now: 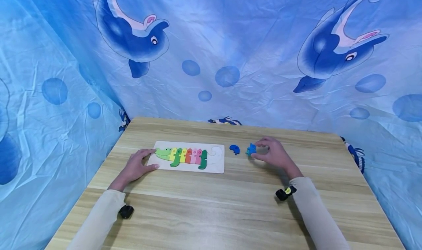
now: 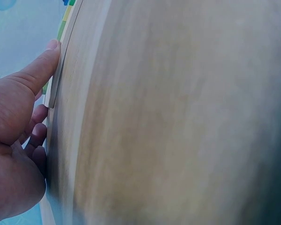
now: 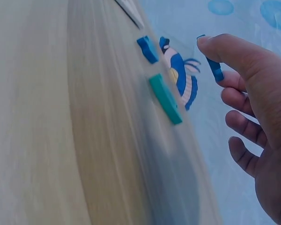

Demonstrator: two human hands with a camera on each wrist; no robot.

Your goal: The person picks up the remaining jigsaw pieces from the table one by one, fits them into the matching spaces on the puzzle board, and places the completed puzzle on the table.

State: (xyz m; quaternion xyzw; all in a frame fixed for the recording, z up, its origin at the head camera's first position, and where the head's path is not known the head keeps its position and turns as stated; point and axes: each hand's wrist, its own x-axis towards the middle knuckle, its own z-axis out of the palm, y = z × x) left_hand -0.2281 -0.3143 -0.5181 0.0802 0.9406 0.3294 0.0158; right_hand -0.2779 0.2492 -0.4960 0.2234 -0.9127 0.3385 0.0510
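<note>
A pale wooden crocodile puzzle board (image 1: pixel 188 169) lies on the table with colourful pieces (image 1: pixel 189 155) set in it; a curled tail recess shows bare wood at its right end. My left hand (image 1: pixel 135 165) rests at the board's left end, thumb and forefinger spread and touching it. In the left wrist view, the thumb (image 2: pixel 42 68) lies along the board's edge. My right hand (image 1: pixel 273 153) pinches a blue puzzle piece (image 3: pixel 214 68) between thumb and forefinger, above the table. Beneath it lies a teal puzzle piece (image 3: pixel 165 99), and left of that another blue puzzle piece (image 1: pixel 234 149).
The wood-grain table (image 1: pixel 204 209) ends at a blue curtain (image 1: pixel 211 52) printed with dolphins, which hangs behind and along both sides. Black wrist cameras (image 1: pixel 285 193) sit at the sleeves.
</note>
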